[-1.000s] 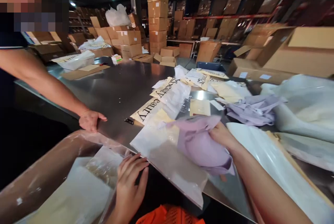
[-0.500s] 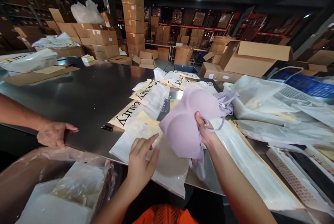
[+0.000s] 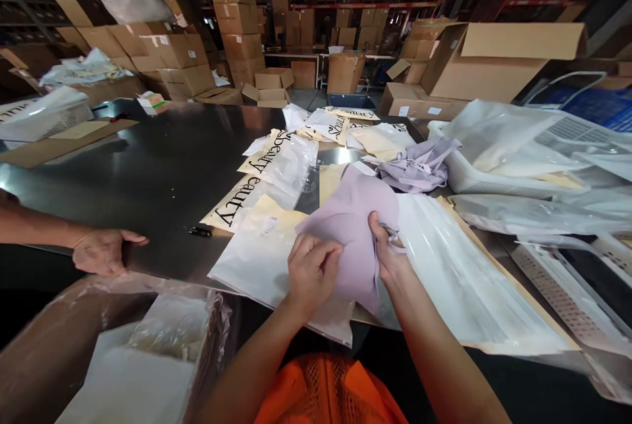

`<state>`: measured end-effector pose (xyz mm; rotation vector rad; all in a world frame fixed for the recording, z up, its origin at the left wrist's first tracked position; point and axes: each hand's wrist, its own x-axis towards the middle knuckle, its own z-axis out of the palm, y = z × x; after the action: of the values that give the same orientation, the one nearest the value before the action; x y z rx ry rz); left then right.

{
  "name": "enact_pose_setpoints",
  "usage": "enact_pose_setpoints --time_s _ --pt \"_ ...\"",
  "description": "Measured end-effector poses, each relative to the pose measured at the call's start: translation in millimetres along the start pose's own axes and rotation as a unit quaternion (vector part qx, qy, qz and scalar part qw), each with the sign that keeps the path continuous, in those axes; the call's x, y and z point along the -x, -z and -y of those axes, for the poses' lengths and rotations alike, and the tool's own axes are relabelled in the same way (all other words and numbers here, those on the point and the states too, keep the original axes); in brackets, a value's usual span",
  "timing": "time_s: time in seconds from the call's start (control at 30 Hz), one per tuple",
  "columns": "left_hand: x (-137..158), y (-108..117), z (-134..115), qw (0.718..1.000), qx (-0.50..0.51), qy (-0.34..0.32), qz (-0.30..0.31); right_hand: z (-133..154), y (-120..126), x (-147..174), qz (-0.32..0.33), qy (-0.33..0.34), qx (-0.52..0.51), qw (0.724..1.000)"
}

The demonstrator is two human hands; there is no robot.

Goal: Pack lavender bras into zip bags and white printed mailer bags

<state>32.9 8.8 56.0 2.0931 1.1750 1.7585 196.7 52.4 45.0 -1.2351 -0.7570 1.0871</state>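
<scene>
Right hand [image 3: 388,249] grips lilac bra [image 3: 355,210]; left hand [image 3: 311,274] pinched against it, hold unclear.

Bra [image 3: 350,207] over near side of table [image 3: 158,174]; packets [image 3: 281,170] left and behind. Garments [image 3: 419,167] behind, to right; basket [image 3: 476,184] farther right (plastic bags [image 3: 503,134] in it). Sleeves [image 3: 459,272] right of bra. Bin [image 3: 64,318] front left. Cartons [image 3: 237,19] beyond table.

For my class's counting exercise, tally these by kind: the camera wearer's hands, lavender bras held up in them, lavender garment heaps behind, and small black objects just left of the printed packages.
Wearer's left hand and right hand: 2
Lavender bra, held: 1
Lavender garment heap: 1
Small black object: 1
Total: 5
</scene>
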Motion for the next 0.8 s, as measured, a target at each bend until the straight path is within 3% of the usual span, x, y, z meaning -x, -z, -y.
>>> enact_pose_setpoints --time_s 0.1,0.2,0.37,0.47,0.67,0.73,0.8 --pt "7.6 9.5 -4.4 0.995 0.060 0.062 -0.042 -5.1 7.5 1.8 -0.020 -0.031 -0.025 0.999" --pt "16.3 17.6 -6.4 0.986 0.116 0.074 -0.097 -7.8 16.7 3.1 -0.007 -0.075 -0.044 0.996" --pt "25.6 18.0 -6.3 0.985 0.125 0.096 -0.069 -6.6 23.6 9.7 0.039 -0.150 -0.069 0.986" --pt "28.5 20.2 -3.9 0.994 0.067 0.074 -0.044 -5.9 26.2 13.7 0.016 -0.111 -0.066 0.991" --pt "11.6 22.3 3.9 0.993 -0.064 0.040 -0.088 -13.8 27.4 21.2 -0.043 0.016 -0.040 0.998" --pt "7.2 12.9 -2.9 0.993 -0.098 0.019 -0.058 -18.1 27.2 22.0 -0.049 0.053 -0.019 0.997" --pt "13.5 -1.0 -15.6 0.992 -0.121 -0.034 0.027 -20.6 34.1 20.4 -0.057 0.061 0.008 0.996"
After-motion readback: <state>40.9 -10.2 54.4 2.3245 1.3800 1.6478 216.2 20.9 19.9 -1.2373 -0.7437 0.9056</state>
